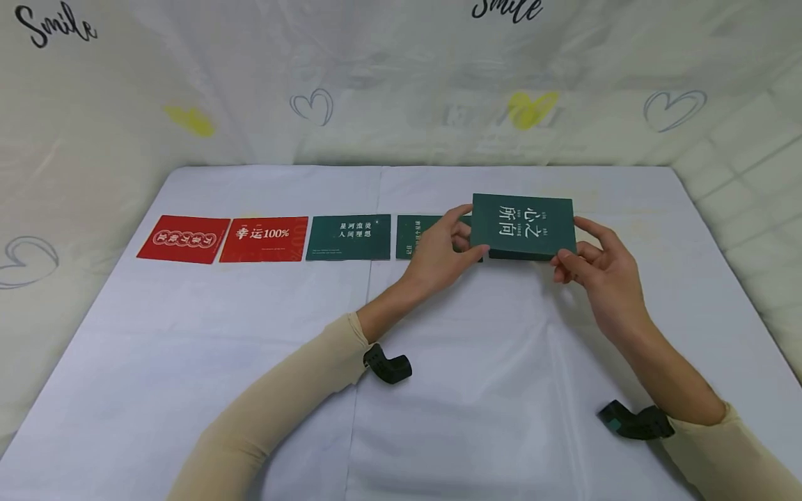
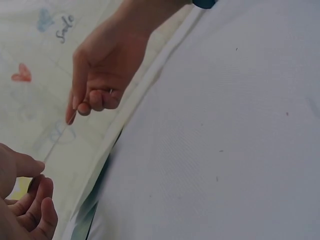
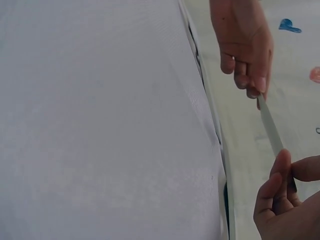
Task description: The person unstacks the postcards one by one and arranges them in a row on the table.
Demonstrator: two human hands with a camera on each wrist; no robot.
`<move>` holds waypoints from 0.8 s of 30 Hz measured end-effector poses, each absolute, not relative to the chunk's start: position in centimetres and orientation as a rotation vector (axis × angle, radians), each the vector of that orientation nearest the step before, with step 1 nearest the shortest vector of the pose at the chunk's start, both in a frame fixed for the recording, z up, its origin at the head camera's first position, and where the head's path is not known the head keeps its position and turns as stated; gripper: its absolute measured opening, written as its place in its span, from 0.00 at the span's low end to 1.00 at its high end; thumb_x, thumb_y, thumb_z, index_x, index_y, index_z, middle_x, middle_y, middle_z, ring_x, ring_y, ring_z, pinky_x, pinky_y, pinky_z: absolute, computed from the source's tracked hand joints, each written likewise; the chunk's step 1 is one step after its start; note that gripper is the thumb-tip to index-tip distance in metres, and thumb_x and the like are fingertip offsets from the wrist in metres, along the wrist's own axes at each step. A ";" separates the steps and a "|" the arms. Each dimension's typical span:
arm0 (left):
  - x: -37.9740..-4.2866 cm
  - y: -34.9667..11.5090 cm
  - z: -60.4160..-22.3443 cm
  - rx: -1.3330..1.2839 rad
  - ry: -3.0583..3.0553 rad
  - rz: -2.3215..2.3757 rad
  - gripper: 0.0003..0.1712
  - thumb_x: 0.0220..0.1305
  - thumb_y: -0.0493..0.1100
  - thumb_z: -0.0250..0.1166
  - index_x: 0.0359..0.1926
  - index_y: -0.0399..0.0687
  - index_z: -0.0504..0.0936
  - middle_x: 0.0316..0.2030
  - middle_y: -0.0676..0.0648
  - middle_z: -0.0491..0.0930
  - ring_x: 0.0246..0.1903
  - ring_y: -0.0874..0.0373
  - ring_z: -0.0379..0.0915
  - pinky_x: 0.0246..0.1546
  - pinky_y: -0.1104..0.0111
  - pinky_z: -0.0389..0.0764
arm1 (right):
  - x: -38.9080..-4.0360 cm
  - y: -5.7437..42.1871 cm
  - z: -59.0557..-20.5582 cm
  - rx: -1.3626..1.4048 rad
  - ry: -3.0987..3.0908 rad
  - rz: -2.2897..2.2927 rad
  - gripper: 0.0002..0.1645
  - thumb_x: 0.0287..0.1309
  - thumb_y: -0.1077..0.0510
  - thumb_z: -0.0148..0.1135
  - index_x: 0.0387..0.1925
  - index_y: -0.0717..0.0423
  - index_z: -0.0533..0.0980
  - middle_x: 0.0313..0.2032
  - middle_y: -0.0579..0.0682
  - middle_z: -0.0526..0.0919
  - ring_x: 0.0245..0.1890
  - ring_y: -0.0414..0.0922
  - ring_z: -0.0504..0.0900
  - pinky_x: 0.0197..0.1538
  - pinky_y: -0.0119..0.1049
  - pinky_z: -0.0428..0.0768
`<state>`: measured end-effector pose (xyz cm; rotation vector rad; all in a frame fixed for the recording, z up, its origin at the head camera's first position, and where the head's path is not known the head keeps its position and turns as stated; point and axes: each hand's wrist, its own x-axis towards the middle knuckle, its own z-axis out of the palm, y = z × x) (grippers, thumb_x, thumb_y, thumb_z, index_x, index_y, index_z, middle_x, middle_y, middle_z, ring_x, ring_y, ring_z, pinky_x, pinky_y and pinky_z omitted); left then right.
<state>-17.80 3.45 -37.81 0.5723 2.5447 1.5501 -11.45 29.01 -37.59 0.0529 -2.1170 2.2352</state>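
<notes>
A dark green card (image 1: 523, 226) with white Chinese characters is held up over the right part of the table, its lettering turned sideways. My left hand (image 1: 441, 250) pinches its left end between thumb and fingers. At the opposite end my right hand (image 1: 604, 271) pinches it the same way. Seen edge-on in the right wrist view, the card (image 3: 271, 127) is a thin strip raised off the table. Just left of it lies another green card (image 1: 407, 236), partly covered by my left hand. A dark strip shows below the held card; what it is I cannot tell.
Continuing the row leftward on the white tabletop (image 1: 464, 390) are a green card (image 1: 348, 237), a red card (image 1: 263, 239) and another red card (image 1: 184, 239). Behind the table hangs a pale sheet (image 1: 401, 76) with hearts and lettering. Black bands (image 1: 390, 365) sit at both wrists.
</notes>
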 end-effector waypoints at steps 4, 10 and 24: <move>-17.8 4.2 -37.7 0.570 2.556 1.554 0.42 0.69 0.44 0.71 0.78 0.48 0.63 0.50 0.46 0.86 0.45 0.58 0.85 0.58 0.65 0.80 | -11.5 29.5 -37.6 0.020 -2.078 2.255 0.41 0.69 0.67 0.64 0.78 0.57 0.59 0.31 0.47 0.87 0.26 0.39 0.86 0.37 0.25 0.85; -17.9 5.0 -37.7 0.575 2.547 1.542 0.41 0.69 0.44 0.71 0.79 0.49 0.63 0.54 0.46 0.85 0.47 0.58 0.84 0.59 0.68 0.80 | -11.4 30.2 -37.5 0.000 -2.037 2.275 0.40 0.68 0.68 0.64 0.76 0.57 0.61 0.31 0.47 0.88 0.26 0.39 0.86 0.37 0.25 0.86; -18.0 6.8 -37.9 0.615 2.469 1.560 0.38 0.72 0.42 0.67 0.79 0.47 0.63 0.59 0.44 0.85 0.50 0.56 0.85 0.59 0.69 0.78 | -11.4 32.3 -37.3 -0.121 -2.028 2.222 0.33 0.68 0.65 0.65 0.71 0.55 0.65 0.31 0.46 0.88 0.26 0.40 0.85 0.38 0.24 0.85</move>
